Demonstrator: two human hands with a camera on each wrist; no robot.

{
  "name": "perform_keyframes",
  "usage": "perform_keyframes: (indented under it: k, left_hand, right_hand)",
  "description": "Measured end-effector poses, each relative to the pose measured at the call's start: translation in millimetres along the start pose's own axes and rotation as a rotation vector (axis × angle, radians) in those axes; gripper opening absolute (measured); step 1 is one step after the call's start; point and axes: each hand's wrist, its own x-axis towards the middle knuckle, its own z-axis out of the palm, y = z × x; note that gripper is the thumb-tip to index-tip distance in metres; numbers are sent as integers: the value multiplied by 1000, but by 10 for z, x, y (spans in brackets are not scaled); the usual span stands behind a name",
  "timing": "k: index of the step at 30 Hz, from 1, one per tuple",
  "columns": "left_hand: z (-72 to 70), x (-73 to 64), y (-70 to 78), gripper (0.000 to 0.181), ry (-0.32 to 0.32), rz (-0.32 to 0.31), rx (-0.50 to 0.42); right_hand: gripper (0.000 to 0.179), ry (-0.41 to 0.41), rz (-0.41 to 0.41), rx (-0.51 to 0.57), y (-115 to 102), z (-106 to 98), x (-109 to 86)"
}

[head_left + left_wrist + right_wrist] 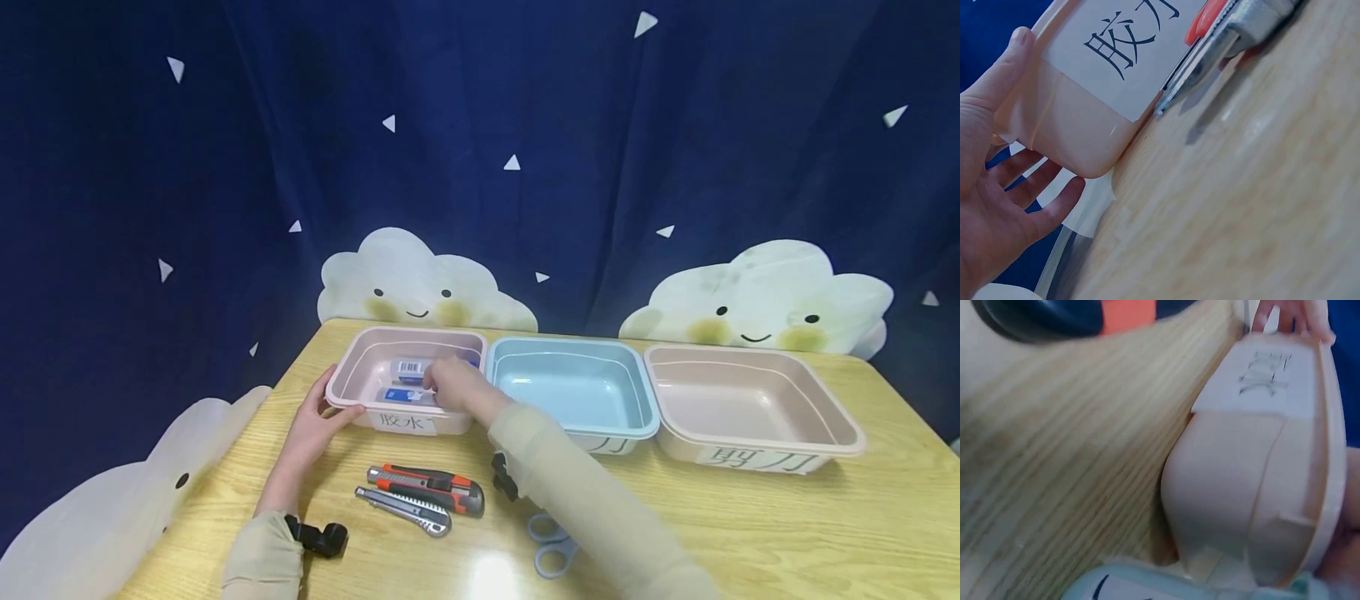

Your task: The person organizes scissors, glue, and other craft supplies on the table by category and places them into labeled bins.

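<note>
At the left of the table is a pink plastic bin point(358, 367) with a white label reading 胶水. My left hand point(313, 427) holds its left end, thumb at the front rim and fingers round the side; the left wrist view shows this hand point(997, 206) close up. Inside the bin lie two clear glue bottles, one with a barcode label point(409, 368) and one with a blue label point(405, 396). My right hand point(456, 385) reaches in over them with bent fingers. Its fingertips are largely hidden, so whether it grips a bottle is unclear.
A light-blue bin point(573, 350) and a larger beige-pink bin point(750, 446) labelled 剪刀 stand in line to the right. In front lie an orange-and-black utility knife point(427, 487), a slimmer grey one point(405, 510), and blue-handled scissors point(553, 560) partly beneath my right forearm.
</note>
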Motion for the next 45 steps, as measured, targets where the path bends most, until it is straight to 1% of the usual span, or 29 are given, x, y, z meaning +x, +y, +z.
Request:
perform_keyframes:
  k: [4,9,12,15,20,22,24,27,29,32,36,40,45]
  left_hand:
    - [7,5,1,87,4,-5,0]
    - [15,18,-2,87,7,1,10]
    - [14,15,-8,87,12,-6,17]
    - [13,13,-12,87,12,-1,21]
    - [-4,14,-18,87,13,11,21]
    - [-9,16,-19,87,15,11,20]
    - [-9,17,-18,86,16,14,19]
    - [-3,14,-22,87,14,16,20]
    - [3,8,-25,86,14,16,17]
    - [9,7,-31,87,14,15,16]
    - [8,10,-43,87,13,7,17]
    - [-2,19,-53,87,12,1,32]
    - [2,28,-37,87,10,5,37]
  right_hand:
    - [24,55,-37,46,-46,-13,-112]
    - [21,164,-127,82,-46,-37,-281]
    - [19,223,-167,103,-41,-43,-385]
    - [19,252,-175,149,-63,-50,-497]
    - [21,271,-196,242,-136,-43,-666]
    - [22,265,-208,265,-159,-40,-726]
    - [21,240,-206,289,-175,-38,-783]
    - [20,170,-177,315,-181,-23,-867]
    - [20,115,-159,313,-179,1,-915]
    - [25,49,-144,262,-175,42,-983]
    - [34,-1,-118,177,-185,90,-1056]
    - [42,-31,-86,127,-189,143,-1102]
    - [50,-25,-61,96,-160,233,-1152]
